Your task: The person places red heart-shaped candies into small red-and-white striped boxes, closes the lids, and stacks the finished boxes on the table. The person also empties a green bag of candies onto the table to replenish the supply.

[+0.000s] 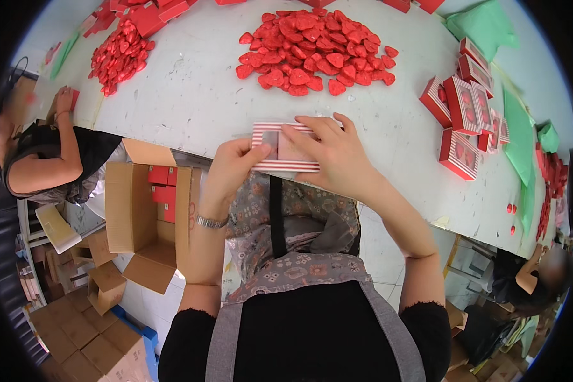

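Between my two hands, at the table's near edge, is a red-and-white striped box sleeve point(286, 165) with a window in its face. My left hand point(234, 164) grips its left end, the thumb pressed on the window. My right hand point(336, 150) lies over the right end with its fingers spread across the top. A pale pinkish panel point(293, 147) shows under the right fingers; whether it is inside the sleeve or part of it I cannot tell. Beyond the hands rises a large heap of red foil-wrapped heart-shaped pieces point(315, 52).
Filled striped window boxes point(465, 105) are piled at the right beside green sheets point(518, 133). A smaller heap of red hearts point(119, 55) lies far left. An open carton point(143, 210) holding red boxes stands left below the table point(186, 105). One person works at each side.
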A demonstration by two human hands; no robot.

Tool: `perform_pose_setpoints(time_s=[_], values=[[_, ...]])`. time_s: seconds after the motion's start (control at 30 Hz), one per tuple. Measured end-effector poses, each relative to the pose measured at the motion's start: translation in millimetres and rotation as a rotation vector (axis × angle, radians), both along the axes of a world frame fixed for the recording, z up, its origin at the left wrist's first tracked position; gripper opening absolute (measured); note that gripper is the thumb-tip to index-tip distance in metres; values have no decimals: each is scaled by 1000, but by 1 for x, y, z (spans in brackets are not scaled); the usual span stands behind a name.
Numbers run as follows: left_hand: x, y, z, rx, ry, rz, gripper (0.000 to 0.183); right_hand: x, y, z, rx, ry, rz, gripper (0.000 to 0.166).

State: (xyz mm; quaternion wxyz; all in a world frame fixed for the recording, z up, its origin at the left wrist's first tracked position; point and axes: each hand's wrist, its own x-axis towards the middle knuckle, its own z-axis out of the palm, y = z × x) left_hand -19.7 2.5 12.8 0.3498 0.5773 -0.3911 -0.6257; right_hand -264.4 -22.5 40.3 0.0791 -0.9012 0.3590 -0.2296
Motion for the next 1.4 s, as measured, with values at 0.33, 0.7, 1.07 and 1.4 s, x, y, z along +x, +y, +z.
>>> perform_pose_setpoints(time_s=[0.33, 0.7, 1.07, 1.4], values=[[-19, -1, 33, -892, -1140, -573, 102, -25, -14, -9, 107, -104, 91, 83], [-12, -5, 29, -945, -999, -462, 92, -44, -116, -28, -6, -200, 26, 32], [-9, -10, 27, -1016, -913, -476, 91, 13, -27, -15, 267, -379, 201, 18], [-8, -16, 26, -1060, -858, -460, 79, 21, -23, -1, 195, -187, 195, 20]])
